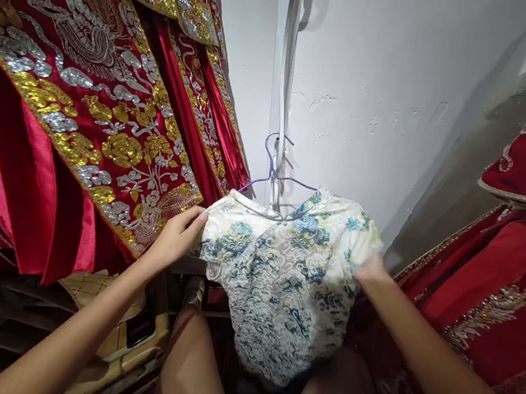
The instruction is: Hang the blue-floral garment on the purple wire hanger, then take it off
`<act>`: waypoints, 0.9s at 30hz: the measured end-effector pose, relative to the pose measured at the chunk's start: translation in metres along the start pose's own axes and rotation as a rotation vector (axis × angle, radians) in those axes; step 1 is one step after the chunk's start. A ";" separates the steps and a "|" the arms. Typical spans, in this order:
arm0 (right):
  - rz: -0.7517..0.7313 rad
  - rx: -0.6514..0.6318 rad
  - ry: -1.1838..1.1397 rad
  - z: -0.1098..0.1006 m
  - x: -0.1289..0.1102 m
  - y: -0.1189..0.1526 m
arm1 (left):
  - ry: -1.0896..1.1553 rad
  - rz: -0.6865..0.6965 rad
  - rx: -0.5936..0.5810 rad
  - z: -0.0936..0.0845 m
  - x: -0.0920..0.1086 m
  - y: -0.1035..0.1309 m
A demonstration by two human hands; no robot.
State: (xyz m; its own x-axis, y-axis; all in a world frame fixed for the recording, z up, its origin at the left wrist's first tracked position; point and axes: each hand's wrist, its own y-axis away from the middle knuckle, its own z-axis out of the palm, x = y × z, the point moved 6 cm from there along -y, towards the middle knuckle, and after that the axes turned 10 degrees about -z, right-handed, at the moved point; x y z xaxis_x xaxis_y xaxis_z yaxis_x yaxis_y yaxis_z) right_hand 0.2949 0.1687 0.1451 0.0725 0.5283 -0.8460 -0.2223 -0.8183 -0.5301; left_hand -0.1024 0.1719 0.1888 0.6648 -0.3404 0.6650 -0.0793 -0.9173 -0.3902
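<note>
A white short-sleeved blouse with blue, green and yellow floral patterning hangs in front of me on a thin purple wire hanger. The hanger's hook is at a narrow upright strip on the wall. My left hand pinches the edge of the sleeve on the left side. At the other sleeve is my right hand, smeared by motion, so its fingers do not show clearly. The blouse's lower part hangs between my knees.
Red garments with gold and silver embroidery hang close on the left. More beaded red garments hang on the right. A white wall stands behind. Low on the left, a dark phone-like object rests on a wooden frame.
</note>
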 end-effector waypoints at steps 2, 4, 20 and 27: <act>0.040 -0.021 -0.034 -0.005 -0.004 -0.004 | 0.117 -0.055 0.018 -0.002 -0.008 0.004; 0.059 -0.034 -0.053 -0.007 -0.017 -0.014 | 0.208 -0.103 0.055 -0.001 -0.009 0.004; -0.165 -0.929 0.188 0.117 -0.097 0.091 | 0.431 -0.024 0.320 0.040 0.011 0.023; 0.124 -0.667 0.088 0.105 -0.013 0.064 | 0.971 -0.146 -0.462 0.098 0.067 0.018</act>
State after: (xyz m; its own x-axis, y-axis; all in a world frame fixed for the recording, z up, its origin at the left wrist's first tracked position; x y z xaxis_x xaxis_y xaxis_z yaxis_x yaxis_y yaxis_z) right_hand 0.1773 0.1330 0.1281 0.1700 0.4240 -0.8896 0.4108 -0.8510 -0.3271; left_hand 0.0139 0.1530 0.1638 -0.1648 -0.0531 0.9849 -0.4543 -0.8822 -0.1236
